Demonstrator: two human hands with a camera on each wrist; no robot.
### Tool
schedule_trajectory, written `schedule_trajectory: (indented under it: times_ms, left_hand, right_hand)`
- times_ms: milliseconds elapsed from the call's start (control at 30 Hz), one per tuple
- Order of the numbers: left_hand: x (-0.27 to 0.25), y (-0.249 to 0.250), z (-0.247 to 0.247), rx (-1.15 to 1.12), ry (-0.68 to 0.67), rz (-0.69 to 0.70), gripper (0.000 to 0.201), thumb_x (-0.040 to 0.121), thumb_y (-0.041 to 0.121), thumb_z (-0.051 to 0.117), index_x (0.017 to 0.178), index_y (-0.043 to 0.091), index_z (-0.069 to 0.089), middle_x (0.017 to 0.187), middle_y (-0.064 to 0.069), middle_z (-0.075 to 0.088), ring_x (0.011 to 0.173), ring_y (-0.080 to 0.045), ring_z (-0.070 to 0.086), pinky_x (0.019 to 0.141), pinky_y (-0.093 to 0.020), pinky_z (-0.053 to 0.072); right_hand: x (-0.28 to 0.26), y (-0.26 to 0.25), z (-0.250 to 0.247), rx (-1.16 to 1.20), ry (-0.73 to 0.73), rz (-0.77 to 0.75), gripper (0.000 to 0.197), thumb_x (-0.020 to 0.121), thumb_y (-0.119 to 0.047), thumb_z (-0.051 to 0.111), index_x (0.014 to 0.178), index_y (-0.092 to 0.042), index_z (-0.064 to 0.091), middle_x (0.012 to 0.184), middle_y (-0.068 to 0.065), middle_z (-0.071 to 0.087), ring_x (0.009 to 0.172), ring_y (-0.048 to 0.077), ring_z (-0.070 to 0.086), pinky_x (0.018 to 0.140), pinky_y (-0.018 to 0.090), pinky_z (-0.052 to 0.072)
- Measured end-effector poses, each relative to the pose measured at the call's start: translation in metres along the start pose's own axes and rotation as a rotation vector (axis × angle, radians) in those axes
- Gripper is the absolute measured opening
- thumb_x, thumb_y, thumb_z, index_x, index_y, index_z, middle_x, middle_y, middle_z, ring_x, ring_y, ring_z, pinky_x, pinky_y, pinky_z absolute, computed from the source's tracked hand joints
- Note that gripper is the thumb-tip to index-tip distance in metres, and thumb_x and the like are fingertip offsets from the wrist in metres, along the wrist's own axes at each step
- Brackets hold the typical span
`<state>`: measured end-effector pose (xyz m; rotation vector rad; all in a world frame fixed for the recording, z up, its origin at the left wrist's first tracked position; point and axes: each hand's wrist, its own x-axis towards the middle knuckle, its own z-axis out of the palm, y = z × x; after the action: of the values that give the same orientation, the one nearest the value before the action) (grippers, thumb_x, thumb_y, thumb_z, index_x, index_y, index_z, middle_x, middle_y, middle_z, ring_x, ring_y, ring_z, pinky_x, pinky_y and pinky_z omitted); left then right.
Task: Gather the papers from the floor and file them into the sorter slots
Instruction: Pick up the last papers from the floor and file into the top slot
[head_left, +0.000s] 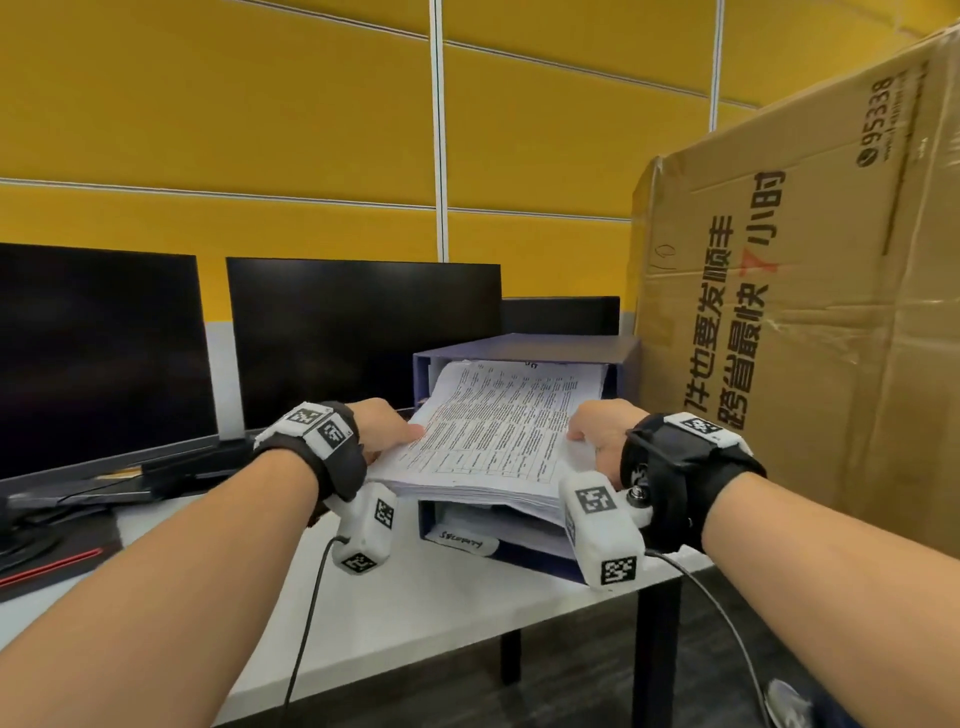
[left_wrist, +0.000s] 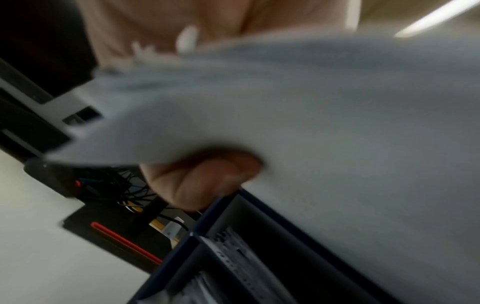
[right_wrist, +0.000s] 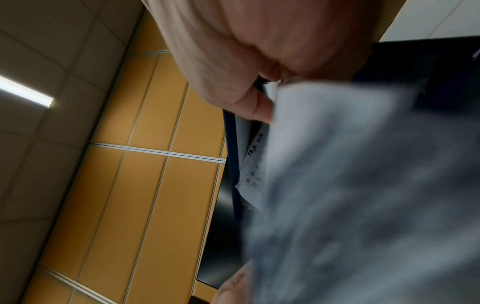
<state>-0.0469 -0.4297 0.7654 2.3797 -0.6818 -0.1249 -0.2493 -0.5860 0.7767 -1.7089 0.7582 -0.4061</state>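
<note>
A thick stack of printed papers lies half inside the upper slot of a dark blue sorter on the white table. My left hand grips the stack's left edge, thumb on top. My right hand grips its right edge. The stack's near end sticks out over the lower slot, which holds more papers and a handwritten label. From the left wrist, a finger curls under the blurred stack above the sorter's frame. From the right wrist, the thumb presses the blurred papers.
Two dark monitors stand at the back left of the white table. A big cardboard box stands right beside the sorter. A black pad with a red stripe lies at the left. Yellow wall panels behind.
</note>
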Motion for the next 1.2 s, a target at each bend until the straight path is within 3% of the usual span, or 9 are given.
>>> schedule_trajectory:
  times_ms: [100, 233, 433, 600, 733, 833, 900, 1067, 1200]
  left_hand:
    - [-0.006, 0.007, -0.009, 0.034, 0.050, 0.020, 0.037, 0.093, 0.033, 0.058, 0.115, 0.004, 0.063, 0.111, -0.011, 0.067, 0.100, -0.024, 0.062, 0.098, -0.038, 0.049]
    - [-0.009, 0.024, -0.009, -0.006, 0.123, 0.074, 0.024, 0.093, 0.024, 0.060, 0.110, 0.008, 0.060, 0.082, -0.005, 0.054, 0.091, -0.022, 0.048, 0.078, -0.030, 0.044]
    - [0.000, 0.029, 0.008, -0.274, 0.177, -0.021, 0.037, 0.091, 0.028, 0.060, 0.110, -0.003, 0.065, 0.090, -0.011, 0.058, 0.085, -0.027, 0.057, 0.080, -0.030, 0.048]
    - [0.003, 0.025, 0.006, -0.668, 0.151, -0.077, 0.021, 0.090, 0.020, 0.062, 0.074, 0.010, 0.051, 0.091, -0.013, 0.059, 0.077, -0.027, 0.061, 0.076, -0.039, 0.059]
    - [-0.001, 0.028, 0.000, -0.884, 0.159, 0.016, 0.007, 0.089, 0.006, 0.065, 0.087, 0.001, 0.060, 0.100, -0.017, 0.061, 0.090, -0.026, 0.064, 0.086, -0.038, 0.056]
    - [-0.001, 0.024, 0.003, -0.886, 0.163, 0.119, 0.033, 0.080, 0.001, 0.074, 0.111, -0.003, 0.064, 0.107, -0.020, 0.064, 0.098, -0.030, 0.065, 0.086, -0.038, 0.056]
    - [0.002, 0.018, 0.006, -0.758, 0.183, 0.161, 0.037, 0.074, 0.006, 0.080, 0.109, 0.006, 0.067, 0.108, -0.015, 0.065, 0.099, -0.029, 0.066, 0.090, -0.042, 0.055]
    - [0.006, 0.013, 0.014, -0.593, 0.273, 0.162, 0.023, 0.069, 0.017, 0.085, 0.086, 0.020, 0.070, 0.101, -0.008, 0.070, 0.095, -0.024, 0.069, 0.092, -0.041, 0.054]
    - [0.011, 0.015, 0.021, -0.569, 0.322, 0.152, 0.025, 0.070, 0.017, 0.085, 0.091, 0.014, 0.072, 0.096, -0.005, 0.069, 0.095, -0.022, 0.066, 0.092, -0.036, 0.053]
  right_hand:
    - [-0.003, 0.004, 0.002, 0.203, -0.034, 0.034, 0.044, 0.090, -0.008, 0.047, 0.133, 0.000, 0.044, 0.134, 0.023, 0.051, 0.114, 0.039, 0.056, 0.084, 0.046, 0.053]
    - [-0.019, 0.003, -0.005, 0.344, -0.236, 0.187, 0.021, 0.091, -0.013, 0.043, 0.103, 0.001, 0.049, 0.086, 0.015, 0.060, 0.068, 0.022, 0.057, 0.055, 0.029, 0.050]
    - [-0.013, -0.006, -0.012, 0.313, -0.092, 0.222, 0.015, 0.098, -0.003, 0.036, 0.108, 0.003, 0.046, 0.074, 0.016, 0.053, 0.026, 0.017, 0.051, 0.029, 0.017, 0.041]
    - [0.009, -0.010, -0.005, 0.411, 0.049, 0.171, 0.030, 0.098, -0.005, 0.036, 0.126, 0.000, 0.047, 0.102, 0.016, 0.054, 0.026, 0.023, 0.053, 0.029, 0.020, 0.042]
    - [0.005, -0.010, -0.004, 0.520, 0.089, 0.081, 0.020, 0.098, -0.001, 0.041, 0.118, -0.003, 0.047, 0.117, 0.022, 0.053, 0.059, 0.025, 0.061, 0.037, 0.026, 0.053]
    - [-0.001, -0.006, -0.003, 0.586, 0.003, -0.042, 0.039, 0.097, -0.001, 0.044, 0.136, 0.000, 0.039, 0.137, 0.022, 0.045, 0.073, 0.020, 0.057, 0.044, 0.022, 0.054]
    - [-0.007, -0.005, -0.004, 0.645, -0.017, -0.059, 0.043, 0.095, -0.006, 0.052, 0.137, -0.001, 0.039, 0.142, 0.020, 0.040, 0.081, 0.023, 0.059, 0.047, 0.024, 0.055]
    - [-0.021, -0.002, -0.012, 0.374, 0.013, -0.094, 0.057, 0.086, -0.013, 0.069, 0.133, 0.000, 0.040, 0.129, 0.014, 0.046, 0.078, 0.026, 0.069, 0.064, 0.030, 0.059]
    - [-0.020, 0.002, -0.013, 0.006, 0.081, -0.125, 0.058, 0.088, -0.005, 0.065, 0.135, 0.006, 0.032, 0.093, 0.021, 0.058, 0.067, 0.026, 0.063, 0.039, 0.025, 0.053]
